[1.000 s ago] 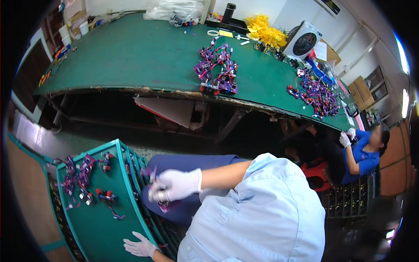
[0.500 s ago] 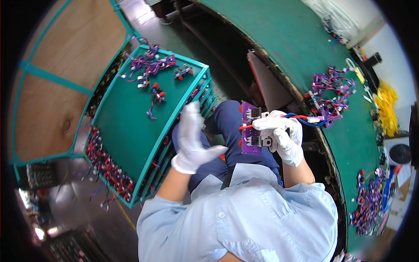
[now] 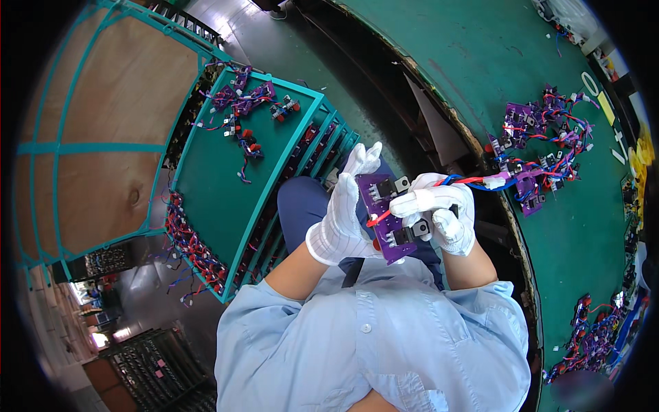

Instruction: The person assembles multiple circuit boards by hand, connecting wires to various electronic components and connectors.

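A purple circuit board (image 3: 384, 218) with black transistors and white connectors hangs above my lap, tilted. My right hand (image 3: 443, 213), in a white glove, grips it at its right side, with the fingers folded over. Red and blue wires (image 3: 473, 182) run past this hand toward the right. Also gloved in white, my left hand (image 3: 343, 213) is beside the board's left edge, fingers stretched out and palm toward the board. Whether the left palm touches the board I cannot tell.
To the left stands a green-topped rack (image 3: 213, 165) of stacked trays, bearing wired boards (image 3: 244, 103) and a heap of them (image 3: 192, 240) along its edge. On the right, a green workbench (image 3: 473, 75) carries more wired boards (image 3: 542, 137) and another pile (image 3: 594, 336).
My left hand has moved right, up to the board. The board has tilted in my right hand. The view has shifted, so the rack and bench sit differently.
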Tool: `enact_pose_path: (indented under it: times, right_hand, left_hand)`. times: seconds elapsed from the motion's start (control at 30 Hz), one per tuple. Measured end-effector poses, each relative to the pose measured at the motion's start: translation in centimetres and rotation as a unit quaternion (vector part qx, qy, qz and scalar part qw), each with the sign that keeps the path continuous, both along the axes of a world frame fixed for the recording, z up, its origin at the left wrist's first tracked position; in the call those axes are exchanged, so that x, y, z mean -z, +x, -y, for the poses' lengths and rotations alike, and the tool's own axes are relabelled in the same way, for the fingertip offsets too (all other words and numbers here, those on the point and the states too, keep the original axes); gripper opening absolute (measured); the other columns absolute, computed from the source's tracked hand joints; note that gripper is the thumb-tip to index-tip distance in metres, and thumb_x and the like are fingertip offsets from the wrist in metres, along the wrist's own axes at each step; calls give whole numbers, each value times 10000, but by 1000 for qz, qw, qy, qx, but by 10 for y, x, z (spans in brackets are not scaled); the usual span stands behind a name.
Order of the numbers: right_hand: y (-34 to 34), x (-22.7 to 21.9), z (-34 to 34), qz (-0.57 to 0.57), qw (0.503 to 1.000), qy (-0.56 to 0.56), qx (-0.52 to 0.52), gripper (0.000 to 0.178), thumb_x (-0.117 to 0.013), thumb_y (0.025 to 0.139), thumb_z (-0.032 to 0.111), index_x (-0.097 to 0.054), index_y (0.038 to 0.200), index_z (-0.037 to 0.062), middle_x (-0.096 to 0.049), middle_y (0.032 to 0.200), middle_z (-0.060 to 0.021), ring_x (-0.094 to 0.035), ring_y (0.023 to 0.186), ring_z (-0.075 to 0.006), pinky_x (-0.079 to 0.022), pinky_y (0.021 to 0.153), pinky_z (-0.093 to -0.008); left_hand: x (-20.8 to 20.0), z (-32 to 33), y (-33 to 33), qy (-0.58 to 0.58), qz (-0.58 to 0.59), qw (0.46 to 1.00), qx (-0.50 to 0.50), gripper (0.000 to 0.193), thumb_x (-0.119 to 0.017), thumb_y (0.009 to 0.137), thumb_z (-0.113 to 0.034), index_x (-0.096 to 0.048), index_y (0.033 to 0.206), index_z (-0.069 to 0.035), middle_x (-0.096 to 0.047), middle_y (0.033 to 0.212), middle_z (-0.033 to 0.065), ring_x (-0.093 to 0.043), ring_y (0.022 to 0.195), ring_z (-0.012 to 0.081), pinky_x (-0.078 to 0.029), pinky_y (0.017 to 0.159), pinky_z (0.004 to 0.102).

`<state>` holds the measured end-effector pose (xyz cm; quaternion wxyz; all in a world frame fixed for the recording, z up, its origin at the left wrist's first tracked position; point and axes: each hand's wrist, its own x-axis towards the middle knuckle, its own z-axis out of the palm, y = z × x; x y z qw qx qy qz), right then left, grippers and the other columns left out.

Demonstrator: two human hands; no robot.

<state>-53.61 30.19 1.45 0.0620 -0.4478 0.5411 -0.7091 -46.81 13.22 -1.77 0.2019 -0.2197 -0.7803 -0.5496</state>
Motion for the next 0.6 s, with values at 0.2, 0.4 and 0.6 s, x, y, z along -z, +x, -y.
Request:
enact_pose_path:
  times: [0.2,0.4,0.6]
  right_hand:
    - [-12,-2,-4,120,992,19,-29,373,-437,787,249,-634,1002,17,-608,728,-81,-558,614,-161,-441,600,-254]
    - [-11,-10,4,213,977,4,11,487,-451,817,362,-599,1007,-62,-533,634,-49,-443,509,-94,-320,479,-210]
    - [-6,-27,16,467,877,-26,-110,473,-434,880,248,-384,1230,-66,-577,855,-75,-367,363,-41,-283,324,-154]
  left_hand:
    - [8,-9,-12,25,-22,999,-6,1134,-764,598,-422,3,1401,-193,-72,1419,217,-207,1287,375,-244,1025,414]
    - [18,-8,-28,136,-61,989,-14,897,-435,722,-635,-109,1392,-135,-203,1387,195,-288,1227,335,-228,1021,457]
    - [4,0,-10,151,242,957,-60,642,-550,809,-429,-353,1262,-19,-454,1196,153,-478,1090,227,-397,913,355]
